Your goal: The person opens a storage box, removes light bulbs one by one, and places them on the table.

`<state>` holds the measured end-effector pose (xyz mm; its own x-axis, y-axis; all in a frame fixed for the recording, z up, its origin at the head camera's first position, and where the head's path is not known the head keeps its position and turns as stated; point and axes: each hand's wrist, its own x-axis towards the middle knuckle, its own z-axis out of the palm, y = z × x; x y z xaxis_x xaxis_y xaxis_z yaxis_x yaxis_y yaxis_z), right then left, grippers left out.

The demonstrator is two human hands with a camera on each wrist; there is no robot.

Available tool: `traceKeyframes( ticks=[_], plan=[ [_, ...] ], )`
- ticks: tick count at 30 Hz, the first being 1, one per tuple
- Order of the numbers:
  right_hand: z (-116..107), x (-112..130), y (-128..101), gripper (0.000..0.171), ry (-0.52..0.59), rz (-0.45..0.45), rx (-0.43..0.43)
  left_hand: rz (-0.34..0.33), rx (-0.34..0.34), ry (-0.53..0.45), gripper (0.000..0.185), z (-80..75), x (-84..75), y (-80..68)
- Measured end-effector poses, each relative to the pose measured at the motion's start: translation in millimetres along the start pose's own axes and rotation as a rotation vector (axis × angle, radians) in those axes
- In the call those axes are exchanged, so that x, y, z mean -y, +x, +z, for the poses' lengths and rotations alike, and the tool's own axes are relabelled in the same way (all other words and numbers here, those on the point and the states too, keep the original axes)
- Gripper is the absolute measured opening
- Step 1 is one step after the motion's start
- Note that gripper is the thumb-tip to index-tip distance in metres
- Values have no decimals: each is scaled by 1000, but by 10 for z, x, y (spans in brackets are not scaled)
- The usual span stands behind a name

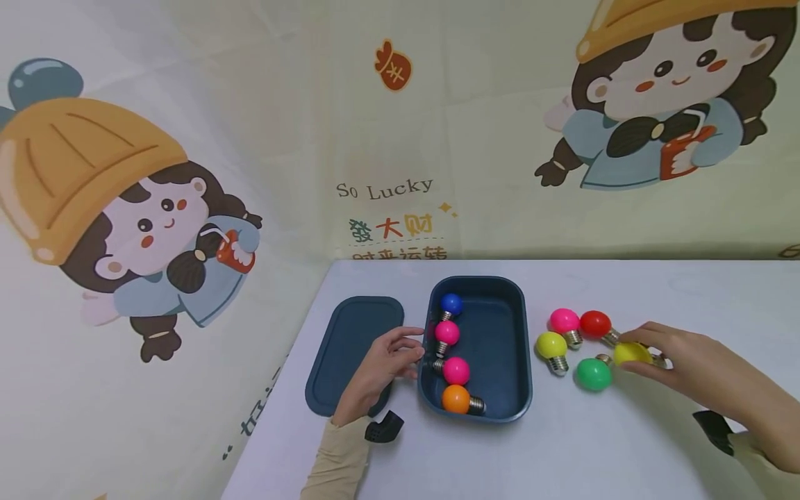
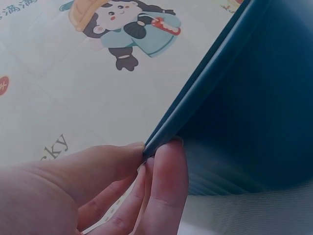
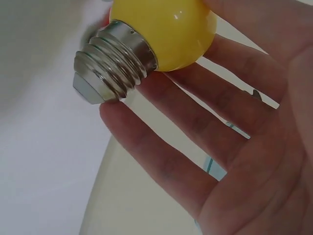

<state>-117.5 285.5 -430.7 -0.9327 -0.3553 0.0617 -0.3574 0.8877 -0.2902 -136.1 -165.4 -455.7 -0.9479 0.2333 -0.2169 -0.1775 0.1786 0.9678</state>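
On the table, R hand [image 1: 678,361] grasps a yellow bulb [image 3: 164,32]
L hand [image 1: 381,364] pinches the box [image 2: 234,98] rim; loose fingertip hold, bulb could slip & roll into the others

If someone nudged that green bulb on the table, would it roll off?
The green bulb is round and glossy, so it would probably roll. Its metal screw base likely makes it curve rather than run straight. It looks small, so probably light.

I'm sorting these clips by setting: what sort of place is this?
Probably a staged tabletop booth, not a lived-in room: a white table walled by cartoon-printed cloth, bearing only a navy box, its lid and coloured bulbs.
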Motion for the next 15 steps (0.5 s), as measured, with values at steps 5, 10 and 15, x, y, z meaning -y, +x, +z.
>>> traceKeyframes(
  ticks=[5,10,15],
  plan=[
    [43,-94,-29,43,11,25,26,-2,9,-5,42,9,-8,14],
    [79,-143,-6,45,14,40,43,-2,11,-8,42,1,-10,1],
    [102,-189,25,46,28,60,70,0,17,-6,43,-5,-8,-2]
  ],
)
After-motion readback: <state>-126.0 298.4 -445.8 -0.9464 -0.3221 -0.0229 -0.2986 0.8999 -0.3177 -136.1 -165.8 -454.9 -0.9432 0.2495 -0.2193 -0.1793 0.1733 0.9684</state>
